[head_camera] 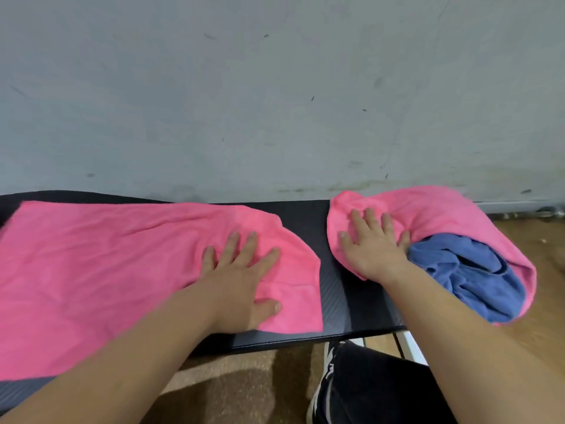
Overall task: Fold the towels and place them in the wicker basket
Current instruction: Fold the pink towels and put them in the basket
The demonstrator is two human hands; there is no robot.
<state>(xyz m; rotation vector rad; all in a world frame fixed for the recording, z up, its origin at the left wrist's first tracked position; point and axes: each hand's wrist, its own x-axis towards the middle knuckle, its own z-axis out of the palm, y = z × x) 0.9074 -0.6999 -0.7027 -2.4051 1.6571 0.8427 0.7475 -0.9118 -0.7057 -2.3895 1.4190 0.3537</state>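
A large pink towel [107, 264] lies spread flat over the left and middle of a black table [336, 289]. My left hand [241, 276] rests palm down on its right end, fingers spread. To the right sits a heap of towels: a crumpled pink towel [443, 215] draped over a bunched blue towel [470, 276], reaching past the table's right edge. My right hand [373, 243] presses flat on the left side of that heap, fingers apart. No wicker basket is in view.
A grey scuffed wall [275, 102] rises right behind the table. Wooden floor [535, 301] shows at the right and below the table's front edge. A dark trouser leg and a black-and-white shoe [324, 393] sit under the table's front right.
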